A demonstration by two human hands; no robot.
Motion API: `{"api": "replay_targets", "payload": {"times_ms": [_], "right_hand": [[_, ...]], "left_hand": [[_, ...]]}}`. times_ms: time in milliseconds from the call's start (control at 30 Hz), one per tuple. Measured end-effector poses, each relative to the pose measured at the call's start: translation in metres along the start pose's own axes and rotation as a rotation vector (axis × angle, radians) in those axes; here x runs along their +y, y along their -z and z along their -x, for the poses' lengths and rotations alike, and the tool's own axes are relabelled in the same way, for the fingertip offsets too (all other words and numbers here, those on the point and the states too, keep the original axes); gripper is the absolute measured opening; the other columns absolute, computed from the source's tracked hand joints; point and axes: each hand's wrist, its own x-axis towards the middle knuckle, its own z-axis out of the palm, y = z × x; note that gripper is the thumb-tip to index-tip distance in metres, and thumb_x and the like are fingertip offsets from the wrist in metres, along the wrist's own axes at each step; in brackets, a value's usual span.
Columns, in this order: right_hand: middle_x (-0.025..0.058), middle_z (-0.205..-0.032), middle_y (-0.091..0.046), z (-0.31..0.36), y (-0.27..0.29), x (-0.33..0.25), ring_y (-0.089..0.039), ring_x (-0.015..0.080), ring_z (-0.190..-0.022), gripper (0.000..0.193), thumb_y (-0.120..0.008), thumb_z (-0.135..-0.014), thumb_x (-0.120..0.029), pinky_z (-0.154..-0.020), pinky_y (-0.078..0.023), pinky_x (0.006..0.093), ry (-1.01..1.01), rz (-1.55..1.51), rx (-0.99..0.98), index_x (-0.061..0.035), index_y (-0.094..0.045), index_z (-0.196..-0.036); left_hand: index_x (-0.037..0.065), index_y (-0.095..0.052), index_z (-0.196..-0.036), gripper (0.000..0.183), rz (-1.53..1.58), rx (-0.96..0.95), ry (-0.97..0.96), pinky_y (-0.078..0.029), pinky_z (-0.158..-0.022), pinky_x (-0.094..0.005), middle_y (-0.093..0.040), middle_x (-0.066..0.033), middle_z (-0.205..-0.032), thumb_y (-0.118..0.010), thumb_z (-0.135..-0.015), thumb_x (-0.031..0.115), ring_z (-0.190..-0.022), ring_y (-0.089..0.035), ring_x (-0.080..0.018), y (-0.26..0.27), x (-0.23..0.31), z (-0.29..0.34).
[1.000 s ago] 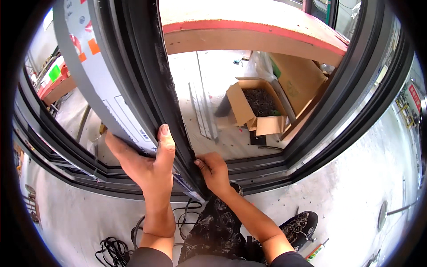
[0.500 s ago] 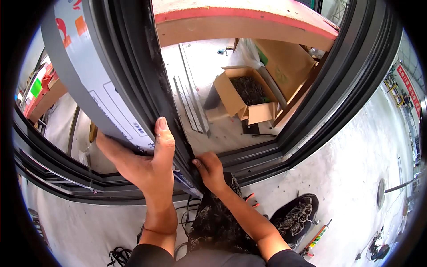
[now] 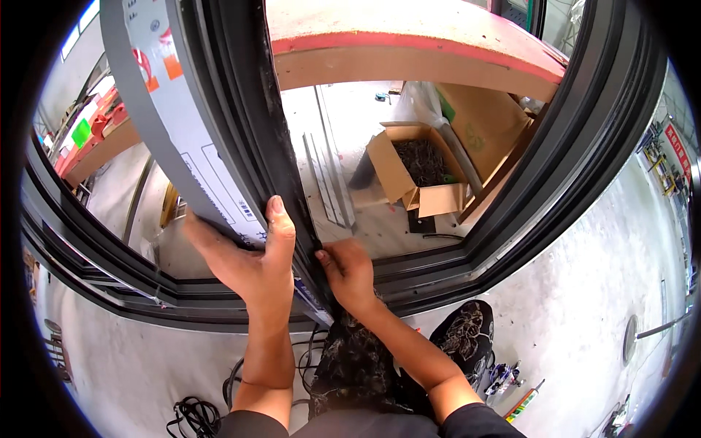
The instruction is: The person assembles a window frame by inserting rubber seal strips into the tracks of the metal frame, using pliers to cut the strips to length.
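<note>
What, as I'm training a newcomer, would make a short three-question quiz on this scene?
1. Which hand is spread wide around the long, dark grey, metal-looking post: left hand or right hand?
2. True or false: the open, brown cardboard box appears to the right of the post.
3. Fill in: the long, pale-topped, wooden-looking bench has a front upper edge coloured ____.

Key: 1. left hand; 2. true; 3. pinkish red.
</note>
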Motion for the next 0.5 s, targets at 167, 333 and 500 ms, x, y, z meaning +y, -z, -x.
{"api": "replay_targets", "payload": {"times_ms": [167,333,500], "right_hand": [[0.0149,-0.077,-0.060,-0.042,0.012,-0.031,-0.055,0.0347,-0.072,0.012,-0.069,-0.079,-0.008,-0.063,-0.043,0.0424,0.059,-0.056,0.011,0.0000,-0.064,-0.087],[0.0155,-0.076,-0.059,-0.050,0.010,-0.034,-0.056,0.0358,-0.074,0.015,-0.070,-0.079,-0.009,-0.065,-0.045,0.0416,0.101,-0.049,0.056,0.0004,-0.064,-0.090],[0.0154,-0.078,-0.062,-0.068,0.017,-0.054,-0.057,0.0349,-0.075,0.013,-0.069,-0.080,-0.007,-0.066,-0.045,0.0404,-0.012,-0.171,-0.019,0.0016,-0.065,-0.088]], "left_hand": [[-0.004,-0.043,-0.117,0.049,-0.094,0.001,0.005,-0.041,-0.085,-0.0291,-0.050,-0.0111,-0.103,-0.072,-0.080,0.014,-0.093,-0.047,-0.0186,-0.002,0.005,0.001],[-0.008,-0.038,-0.125,0.066,-0.103,-0.025,0.057,-0.041,-0.089,-0.0335,-0.048,-0.0159,-0.109,-0.075,-0.075,0.014,-0.099,-0.048,-0.0235,0.000,0.007,-0.002],[-0.008,-0.038,-0.125,0.065,-0.094,-0.033,0.060,-0.041,-0.089,-0.0333,-0.049,-0.0162,-0.109,-0.075,-0.075,0.013,-0.098,-0.049,-0.0235,0.002,0.006,0.000]]}}
